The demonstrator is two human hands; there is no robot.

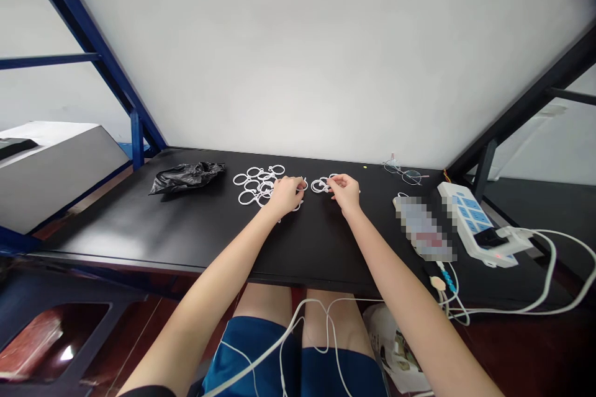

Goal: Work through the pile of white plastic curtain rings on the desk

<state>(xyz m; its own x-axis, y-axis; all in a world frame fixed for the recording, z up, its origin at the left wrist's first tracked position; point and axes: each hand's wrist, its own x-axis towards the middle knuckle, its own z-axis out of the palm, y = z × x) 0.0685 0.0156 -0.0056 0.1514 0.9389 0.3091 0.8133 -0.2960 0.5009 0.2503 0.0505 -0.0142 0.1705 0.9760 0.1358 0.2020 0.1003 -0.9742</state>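
Observation:
Several white plastic rings (255, 183) lie in a loose pile on the black table (186, 229). My left hand (285, 195) rests at the right edge of that pile, its fingers curled onto a white ring. My right hand (346, 190) is pinched on a small cluster of linked white rings (320, 185) lying between the two hands. Both hands sit on the table's far half, a little apart from each other.
A crumpled black plastic bag (186, 177) lies left of the rings. Right of my hands are a pair of glasses (403, 172), a blurred phone-like object (423, 227) and a white power strip (477, 223) with white cables. A white wall stands behind the table.

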